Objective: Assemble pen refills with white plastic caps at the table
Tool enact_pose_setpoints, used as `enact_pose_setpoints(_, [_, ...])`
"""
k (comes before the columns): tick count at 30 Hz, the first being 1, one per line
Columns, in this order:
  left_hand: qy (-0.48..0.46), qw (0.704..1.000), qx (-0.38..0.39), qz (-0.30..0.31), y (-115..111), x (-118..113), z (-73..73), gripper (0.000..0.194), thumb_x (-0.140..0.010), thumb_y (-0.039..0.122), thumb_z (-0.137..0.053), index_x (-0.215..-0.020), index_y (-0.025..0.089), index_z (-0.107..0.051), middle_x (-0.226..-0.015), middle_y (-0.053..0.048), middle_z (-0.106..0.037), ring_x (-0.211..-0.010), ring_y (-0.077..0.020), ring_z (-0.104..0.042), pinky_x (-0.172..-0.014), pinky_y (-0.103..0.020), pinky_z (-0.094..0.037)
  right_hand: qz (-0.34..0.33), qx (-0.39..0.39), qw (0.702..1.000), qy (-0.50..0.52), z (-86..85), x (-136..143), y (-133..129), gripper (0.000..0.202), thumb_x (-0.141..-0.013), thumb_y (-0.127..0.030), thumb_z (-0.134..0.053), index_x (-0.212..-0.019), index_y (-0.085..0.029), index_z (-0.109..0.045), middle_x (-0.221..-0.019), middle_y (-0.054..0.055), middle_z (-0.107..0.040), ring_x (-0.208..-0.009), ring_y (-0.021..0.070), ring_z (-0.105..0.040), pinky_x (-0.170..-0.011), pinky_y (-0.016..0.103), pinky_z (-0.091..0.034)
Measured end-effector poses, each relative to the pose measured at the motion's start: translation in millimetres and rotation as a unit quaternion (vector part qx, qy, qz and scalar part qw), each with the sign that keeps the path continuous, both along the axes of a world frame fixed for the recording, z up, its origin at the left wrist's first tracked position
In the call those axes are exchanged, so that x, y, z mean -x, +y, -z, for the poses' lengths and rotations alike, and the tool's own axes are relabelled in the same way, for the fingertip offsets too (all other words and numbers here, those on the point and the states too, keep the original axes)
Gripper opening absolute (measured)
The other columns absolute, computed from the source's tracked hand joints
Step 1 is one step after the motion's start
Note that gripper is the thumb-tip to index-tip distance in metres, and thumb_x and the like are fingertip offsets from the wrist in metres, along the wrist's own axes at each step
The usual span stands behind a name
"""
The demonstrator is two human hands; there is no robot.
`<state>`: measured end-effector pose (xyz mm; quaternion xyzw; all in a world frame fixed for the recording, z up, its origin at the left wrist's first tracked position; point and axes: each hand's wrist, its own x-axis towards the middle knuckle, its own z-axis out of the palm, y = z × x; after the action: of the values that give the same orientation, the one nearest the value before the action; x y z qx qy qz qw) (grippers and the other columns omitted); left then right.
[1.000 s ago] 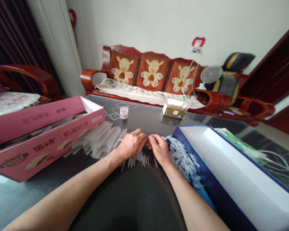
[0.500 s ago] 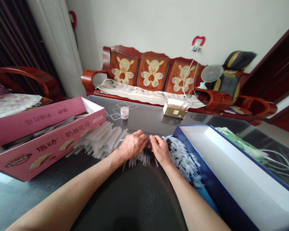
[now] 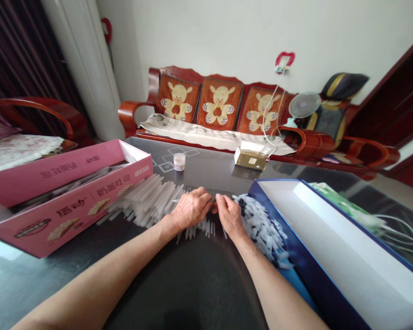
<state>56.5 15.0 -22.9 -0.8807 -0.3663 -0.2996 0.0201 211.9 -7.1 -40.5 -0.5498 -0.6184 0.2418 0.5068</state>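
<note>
My left hand (image 3: 192, 208) is closed, fingers curled, above a spread of thin translucent plastic tubes (image 3: 151, 197). A pale, thin tube end pokes out on its left side, so it appears to grip one tube. My right hand (image 3: 229, 213) pinches thumb against fingers, its tips almost touching those of the left. What sits between the right fingertips is too small and hidden to make out. Shorter tube ends show on the dark table below both hands. Right of my right hand lies a heap of short translucent pieces (image 3: 263, 229), with a few dark bits at its top.
At left, a pink box (image 3: 99, 197) holds more tubes. A long blue box (image 3: 296, 247) with a white inside stands at right, beside a green packet (image 3: 344, 206). Farther back on the table (image 3: 206, 169) are a small white jar (image 3: 179, 162) and a tissue box (image 3: 251, 157).
The view has shifted very slightly. Both hands keep nearly the same pose and place, fingertips together.
</note>
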Motion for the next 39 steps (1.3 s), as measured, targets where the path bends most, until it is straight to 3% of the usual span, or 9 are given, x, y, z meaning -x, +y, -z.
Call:
enact_pose_setpoints(6, [0.009,1.0,0.0,-0.003,0,0,-2.2,0.025,-0.092,0.026,-0.038,-0.088,0.017,-0.061,-0.086,-0.005,-0.058,-0.078,-0.0143,-0.058,-0.068,-0.024,-0.047,-0.016,-0.015,1.0,-0.008,0.5,-1,-1,0.026,-0.087,-0.041,-0.046,-0.085,-0.02,-0.06,-0.062,0.0,-0.062,-0.06,0.0156,-0.06,-0.059,0.024,-0.044])
enact_pose_setpoints(15, [-0.002,0.999,-0.042,0.01,0,0,-4.8,0.024,-0.091,0.026,-0.04,-0.095,0.017,-0.061,-0.092,-0.008,-0.061,-0.085,-0.0169,-0.057,-0.077,-0.029,-0.047,0.0,-0.011,1.0,0.002,-3.0,2,-3,0.035,-0.086,-0.047,-0.046,-0.067,-0.02,-0.056,-0.054,-0.002,-0.056,-0.053,0.0131,-0.054,-0.054,0.023,-0.041])
enact_pose_setpoints(19, [-0.099,0.99,-0.101,-0.008,-4,-1,-12.6,0.023,-0.088,0.034,-0.048,-0.095,0.017,-0.062,-0.098,-0.01,-0.062,-0.09,-0.0194,-0.055,-0.084,-0.034,-0.044,0.03,0.021,0.989,0.146,-1.7,3,3,0.037,-0.085,-0.052,-0.046,-0.071,-0.019,-0.056,-0.058,0.0,-0.06,-0.05,0.0119,-0.052,-0.046,0.022,-0.038])
enact_pose_setpoints(22, [-0.205,0.976,0.008,-0.069,-4,-3,-14.0,0.036,-0.088,0.041,-0.046,-0.07,0.016,-0.062,-0.069,-0.004,-0.06,-0.069,-0.0149,-0.056,-0.069,-0.027,-0.045,0.04,0.047,0.952,0.298,-2.9,6,8,0.038,-0.081,-0.054,-0.05,-0.074,-0.017,-0.057,-0.068,0.003,-0.065,-0.051,0.0112,-0.054,-0.04,0.02,-0.034])
enact_pose_setpoints(24, [-0.292,0.94,0.147,-0.096,-2,-5,-14.4,0.045,-0.088,0.049,-0.044,-0.064,0.015,-0.061,-0.057,-0.002,-0.056,-0.056,-0.0125,-0.053,-0.059,-0.024,-0.043,0.024,0.068,0.93,0.36,-5.7,12,7,0.037,-0.077,-0.053,-0.056,-0.074,-0.016,-0.058,-0.07,0.004,-0.066,-0.052,0.0107,-0.055,-0.038,0.018,-0.032])
enact_pose_setpoints(27, [-0.455,0.83,0.312,-0.074,3,-7,-18.2,0.045,-0.08,0.057,-0.051,-0.082,0.013,-0.065,-0.062,-0.001,-0.061,-0.056,-0.0124,-0.056,-0.053,-0.022,-0.043,-0.034,0.119,0.916,0.381,-10.7,24,0,0.037,-0.074,-0.052,-0.059,-0.071,-0.015,-0.058,-0.066,0.004,-0.065,-0.047,0.0086,-0.053,-0.036,0.016,-0.029])
enact_pose_setpoints(32, [-0.588,0.687,0.426,-0.015,7,-6,-30.1,0.049,-0.068,0.05,-0.065,-0.098,0.011,-0.061,-0.072,-0.002,-0.064,-0.052,-0.0089,-0.055,-0.049,-0.02,-0.042,-0.114,0.191,0.922,0.317,-17.8,33,-9,0.047,-0.08,-0.059,-0.046,-0.073,-0.014,-0.058,-0.061,0.006,-0.066,-0.041,0.0091,-0.053,-0.033,0.016,-0.028])
enact_pose_setpoints(35, [-0.584,0.698,0.414,-0.03,7,-4,-33.9,0.051,-0.071,0.043,-0.06,-0.11,0.011,-0.056,-0.06,0.002,-0.06,-0.047,-0.0092,-0.053,-0.045,-0.019,-0.039,-0.068,0.143,0.964,0.214,-26.5,16,-5,0.042,-0.08,-0.054,-0.047,-0.081,-0.015,-0.062,-0.064,0.005,-0.066,-0.043,0.009,-0.053,-0.035,0.016,-0.03])
enact_pose_setpoints(39, [-0.488,0.771,0.409,-0.017,8,-3,-31.9,0.056,-0.076,0.031,-0.049,-0.13,0.016,-0.043,-0.055,0.005,-0.058,-0.042,-0.0092,-0.049,-0.039,-0.018,-0.033,0.055,0.054,0.993,0.091,-42.7,-23,4,0.028,-0.077,-0.039,-0.053,-0.089,-0.017,-0.066,-0.07,0.003,-0.068,-0.052,0.01,-0.057,-0.048,0.019,-0.043])
